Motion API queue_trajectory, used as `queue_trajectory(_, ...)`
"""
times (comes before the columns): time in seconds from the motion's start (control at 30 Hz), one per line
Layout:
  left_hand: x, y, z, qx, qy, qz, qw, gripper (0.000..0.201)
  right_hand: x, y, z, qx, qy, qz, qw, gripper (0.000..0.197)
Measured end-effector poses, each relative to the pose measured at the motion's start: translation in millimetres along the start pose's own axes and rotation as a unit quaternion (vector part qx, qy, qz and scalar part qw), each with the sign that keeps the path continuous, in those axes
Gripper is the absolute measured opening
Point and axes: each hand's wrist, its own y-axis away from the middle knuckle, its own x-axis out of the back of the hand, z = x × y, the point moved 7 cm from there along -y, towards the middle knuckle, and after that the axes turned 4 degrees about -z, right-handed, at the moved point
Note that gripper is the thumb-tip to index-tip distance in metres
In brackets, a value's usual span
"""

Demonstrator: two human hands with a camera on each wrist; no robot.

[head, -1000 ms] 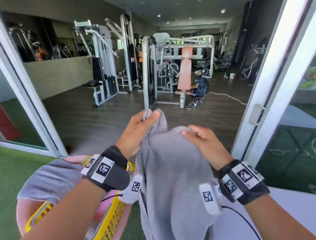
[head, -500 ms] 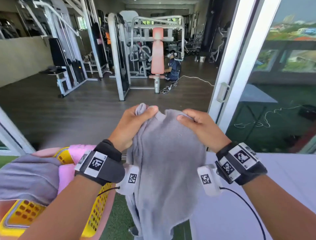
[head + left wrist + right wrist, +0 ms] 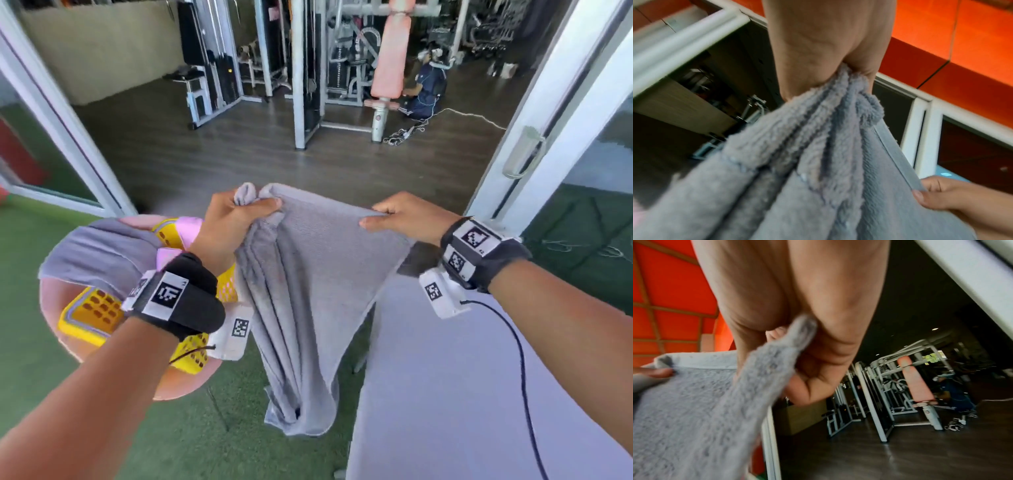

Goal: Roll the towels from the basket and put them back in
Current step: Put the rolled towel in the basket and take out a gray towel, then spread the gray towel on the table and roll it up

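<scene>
Here, closest in, two bare forearms reach forward, each wrist wrapped in a black band carrying printed square markers. Between the hands hangs a grey towel (image 3: 308, 291), stretched along its top edge and falling in loose folds toward the green turf floor (image 3: 51, 377), its lower end bunched just above the ground. The left hand (image 3: 233, 222) has its grip closed round a gathered corner of the towel, a tuft of cloth poking up above the fist; the left wrist view shows the pleated fabric squeezed between palm and curled fingers. The right hand (image 3: 407, 214) pinches the opposite top edge, thumb under and fingers over, and the right wrist view confirms a fold of terry caught between thumb and fingers (image 3: 803, 386).

To the right, below the right forearm, lies a pale lilac surface (image 3: 462, 394), with a thin black cable running from the wrist device across it. To the left, just beyond the left wrist, sits a yellow perforated basket (image 3: 96, 308) on a round pink stool (image 3: 185, 383); a second grey towel (image 3: 102, 253) is draped over the basket's rim beside something pink.

Farther out, white sliding-door frames (image 3: 534, 137) flank a dark wooden gym floor, where weight machines and a padded pink bench (image 3: 390, 58) stand, and a person in dark clothes crouches by some cables.
</scene>
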Motion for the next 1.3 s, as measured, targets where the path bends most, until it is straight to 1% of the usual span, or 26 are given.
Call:
queue_trajectory(0.07,15,17,-15,-0.003,-0.011,0.086,0.996,0.019,-5,-28,9,0.001,0.057,-0.050,0.997,0.044)
queue_trajectory(0.13,23,33,-29,-0.023,-0.014,0.154,0.988,0.019,-16,-59,15,0.007,0.118,-0.085,0.989,0.025)
queue_trajectory(0.2,18,52,-44,-0.029,-0.030,0.177,0.983,0.006,-27,-89,26,0.001,0.106,-0.066,0.992,0.009)
queue_trajectory(0.23,12,61,-55,-0.024,-0.042,0.174,0.983,0.006,-28,-103,31,0.000,0.088,-0.041,0.995,0.012)
queue_trajectory(0.3,4,83,-90,0.021,-0.090,0.175,0.980,0.020,-27,-122,51,-0.011,0.077,-0.003,0.997,0.023)
queue_trajectory(0.37,4,117,-140,0.088,-0.143,0.194,0.966,0.014,-24,-129,79,-0.008,0.092,0.016,0.996,0.030)
queue_trajectory(0.43,1,157,-196,0.170,-0.199,0.216,0.941,0.024,-25,-127,118,-0.011,0.112,0.013,0.994,0.036)
queue_trajectory(0.47,-6,177,-220,0.216,-0.246,0.216,0.920,0.020,-27,-126,142,-0.019,0.138,0.004,0.990,0.038)
queue_trajectory(0.53,-38,215,-261,0.302,-0.326,0.183,0.877,0.012,-39,-115,191,-0.038,0.183,-0.025,0.982,0.043)
queue_trajectory(0.57,-64,229,-280,0.332,-0.321,0.153,0.874,0.010,-48,-106,216,-0.040,0.208,-0.049,0.976,0.044)
queue_trajectory(0.63,-125,246,-315,0.356,-0.291,0.082,0.884,0.016,-66,-71,263,-0.060,0.257,-0.115,0.958,0.045)
queue_trajectory(0.7,-190,245,-334,0.335,-0.290,0.020,0.896,0.032,-75,-29,314,-0.097,0.295,-0.170,0.935,0.040)
queue_trajectory(0.77,-259,240,-347,0.318,-0.255,-0.043,0.912,0.036,-66,11,360,-0.144,0.316,-0.171,0.922,0.038)
queue_trajectory(0.83,-331,234,-358,0.328,-0.195,-0.126,0.916,0.035,-45,47,408,-0.208,0.345,-0.164,0.901,0.032)
queue_trajectory(0.9,-399,234,-358,0.319,-0.161,-0.261,0.897,0.031,-24,88,461,-0.280,0.401,-0.189,0.852,0.021)
queue_trajectory(0.93,-427,238,-346,0.308,-0.148,-0.347,0.873,0.018,-15,111,481,-0.315,0.425,-0.203,0.824,0.021)
queue_trajectory(0.97,-452,246,-347,0.287,-0.130,-0.422,0.850,0.016,-8,133,493,-0.354,0.436,-0.210,0.800,0.024)
queue_trajectory(1.0,-466,254,-343,0.285,-0.132,-0.474,0.823,0.048,-6,149,497,-0.372,0.436,-0.189,0.797,0.024)
queue_trajectory(1.03,-470,260,-343,0.278,-0.145,-0.493,0.812,0.067,-9,160,497,-0.369,0.436,-0.155,0.806,0.024)
queue_trajectory(1.07,-460,257,-347,0.260,-0.200,-0.464,0.823,0.070,-20,165,496,-0.357,0.415,-0.127,0.828,0.030)
queue_trajectory(1.1,-443,251,-352,0.217,-0.277,-0.414,0.840,0.066,-41,167,490,-0.338,0.363,-0.122,0.860,0.040)
queue_trajectory(1.13,-419,247,-354,0.179,-0.371,-0.375,0.831,0.066,-68,168,484,-0.314,0.306,-0.141,0.888,0.051)
queue_trajectory(1.17,-398,248,-364,0.159,-0.453,-0.358,0.801,0.073,-96,168,476,-0.284,0.256,-0.163,0.909,0.062)
queue_trajectory(1.2,-378,252,-372,0.154,-0.508,-0.378,0.758,0.088,-120,170,466,-0.271,0.210,-0.170,0.924,0.072)
queue_trajectory(1.23,-363,258,-382,0.148,-0.544,-0.412,0.716,0.102,-139,173,463,-0.275,0.174,-0.169,0.930,0.080)
queue_trajectory(1.3,-348,266,-396,0.120,-0.574,-0.455,0.670,0.118,-160,180,462,-0.301,0.150,-0.156,0.929,0.090)
